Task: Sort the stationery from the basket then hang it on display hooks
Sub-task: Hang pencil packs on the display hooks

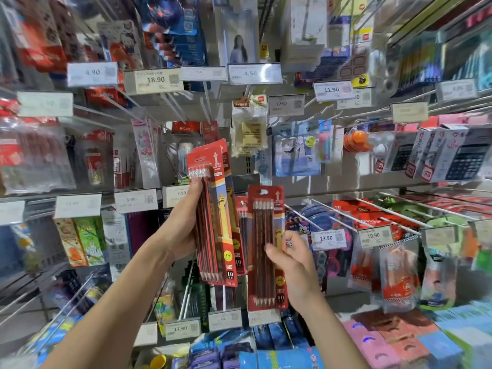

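My left hand (181, 225) grips a small stack of red pencil packs (215, 214), held upright in front of the display wall. My right hand (295, 265) holds a single red pencil pack (266, 249) from the side, fingers curled round its right edge; the pack's hang hole is at its top. More red pencil packs (241, 235) hang on a hook between the two hands. No basket is in view.
Display hooks with price tags fill the wall: sticky notes (249, 134) above, calculators (463, 158) at the right, bare white hook rods (338, 217) to the right of my hands, and notebooks and boxes (386, 342) on the shelf below.
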The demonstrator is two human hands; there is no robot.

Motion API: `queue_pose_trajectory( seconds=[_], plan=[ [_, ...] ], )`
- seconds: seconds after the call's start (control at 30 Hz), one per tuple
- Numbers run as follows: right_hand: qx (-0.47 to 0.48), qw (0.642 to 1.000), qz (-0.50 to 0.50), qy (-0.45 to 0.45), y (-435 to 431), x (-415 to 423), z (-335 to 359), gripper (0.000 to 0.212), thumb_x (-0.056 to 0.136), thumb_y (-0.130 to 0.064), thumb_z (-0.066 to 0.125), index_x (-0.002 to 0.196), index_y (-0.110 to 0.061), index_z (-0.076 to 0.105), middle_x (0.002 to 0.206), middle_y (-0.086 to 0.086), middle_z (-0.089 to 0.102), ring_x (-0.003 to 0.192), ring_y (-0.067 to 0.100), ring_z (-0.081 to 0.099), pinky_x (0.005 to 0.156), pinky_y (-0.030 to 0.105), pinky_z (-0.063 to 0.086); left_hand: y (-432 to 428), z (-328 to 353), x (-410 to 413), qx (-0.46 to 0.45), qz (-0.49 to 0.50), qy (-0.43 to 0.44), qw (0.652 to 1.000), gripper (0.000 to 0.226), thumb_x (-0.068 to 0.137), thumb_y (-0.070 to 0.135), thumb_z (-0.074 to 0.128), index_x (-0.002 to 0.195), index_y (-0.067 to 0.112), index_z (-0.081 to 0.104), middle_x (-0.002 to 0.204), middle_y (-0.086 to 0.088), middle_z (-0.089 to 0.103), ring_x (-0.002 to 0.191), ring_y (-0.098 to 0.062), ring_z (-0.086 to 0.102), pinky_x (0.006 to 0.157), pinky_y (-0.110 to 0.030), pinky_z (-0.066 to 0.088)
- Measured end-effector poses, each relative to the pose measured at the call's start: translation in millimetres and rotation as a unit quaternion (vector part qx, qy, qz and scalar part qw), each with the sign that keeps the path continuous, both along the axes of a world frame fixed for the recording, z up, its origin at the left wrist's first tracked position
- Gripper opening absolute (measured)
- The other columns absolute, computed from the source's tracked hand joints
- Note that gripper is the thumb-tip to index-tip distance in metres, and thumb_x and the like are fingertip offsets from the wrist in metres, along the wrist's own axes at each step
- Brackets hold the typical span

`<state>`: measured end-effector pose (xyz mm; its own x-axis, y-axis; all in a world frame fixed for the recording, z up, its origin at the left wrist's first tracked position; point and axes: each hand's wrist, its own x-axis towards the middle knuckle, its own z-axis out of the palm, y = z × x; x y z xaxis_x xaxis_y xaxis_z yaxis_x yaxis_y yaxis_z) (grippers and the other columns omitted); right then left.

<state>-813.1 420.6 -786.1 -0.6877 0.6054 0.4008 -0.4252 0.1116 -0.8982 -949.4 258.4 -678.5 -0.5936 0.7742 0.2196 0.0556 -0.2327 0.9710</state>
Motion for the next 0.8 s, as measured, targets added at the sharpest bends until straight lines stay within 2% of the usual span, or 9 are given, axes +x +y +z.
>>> queue_pose_trajectory(
  seconds=[0.07,0.13,0.27,0.43,0.67,0.73,0.8],
  plan=[
    [0.04,0.999,0.002,-0.036,1,-6,-12,0.024,0.091,-0.025,0.075,0.11,-0.016,0.064,0.104,0.002,0.074,0.104,0.018,0.07,0.089,0.032,0.056,1,-1,0,0.0,-0.001,0.006,1.0,0.075,0.087,0.074,0.034,0.131,0.023,0.067,0.106,-0.01,0.076,0.098,-0.028,0.074,0.085,-0.046,0.057],
    [0.072,0.995,-0.017,-0.065,0,-12,-18,0.031,0.089,-0.038,0.076,0.113,-0.023,0.063,0.108,-0.005,0.073,0.11,0.015,0.067,0.099,0.04,0.052,2,-2,0,0.001,0.007,0.013,1.0,0.075,0.086,0.074,0.034,0.131,0.024,0.067,0.112,-0.01,0.075,0.102,-0.029,0.074,0.087,-0.047,0.056],
    [0.063,0.993,-0.048,-0.09,-2,-24,-24,0.03,0.089,-0.036,0.077,0.112,-0.027,0.06,0.109,-0.005,0.07,0.107,0.01,0.065,0.102,0.042,0.051,5,0,1,-0.008,0.024,0.029,0.999,0.076,0.083,0.074,0.036,0.131,0.023,0.066,0.119,-0.012,0.074,0.106,-0.03,0.073,0.089,-0.049,0.056],
    [0.054,0.988,-0.076,-0.12,-6,-33,-35,0.064,0.081,-0.057,0.075,0.133,-0.026,0.052,0.129,-0.005,0.063,0.123,0.016,0.057,0.11,0.046,0.046,5,-2,0,-0.005,0.028,0.057,0.998,0.076,0.083,0.073,0.036,0.133,0.022,0.064,0.119,-0.009,0.075,0.104,-0.026,0.074,0.079,-0.038,0.061],
    [-0.019,0.99,-0.083,-0.116,-4,-49,-34,0.057,0.081,-0.049,0.081,0.126,-0.019,0.06,0.119,-0.004,0.069,0.114,0.015,0.063,0.099,0.037,0.051,3,-4,-1,0.005,0.019,0.06,0.998,0.073,0.089,0.069,0.034,0.133,0.02,0.064,0.117,-0.013,0.074,0.103,-0.029,0.074,0.076,-0.036,0.062],
    [-0.055,0.991,-0.076,-0.1,-5,-52,-31,0.044,0.082,-0.041,0.083,0.114,-0.018,0.065,0.111,-0.005,0.072,0.108,0.01,0.065,0.086,0.027,0.052,3,-5,-1,0.007,0.019,0.061,0.998,0.071,0.09,0.068,0.034,0.133,0.02,0.064,0.115,-0.013,0.074,0.102,-0.029,0.073,0.078,-0.037,0.061],
    [-0.056,0.989,-0.09,-0.1,-6,-57,-27,0.031,0.084,-0.037,0.082,0.1,-0.014,0.07,0.099,-0.003,0.075,0.094,0.009,0.068,0.073,0.022,0.049,4,-6,-2,0.005,0.021,0.061,0.998,0.071,0.09,0.068,0.034,0.133,0.02,0.065,0.116,-0.014,0.074,0.104,-0.03,0.073,0.082,-0.04,0.06]
  ],
)
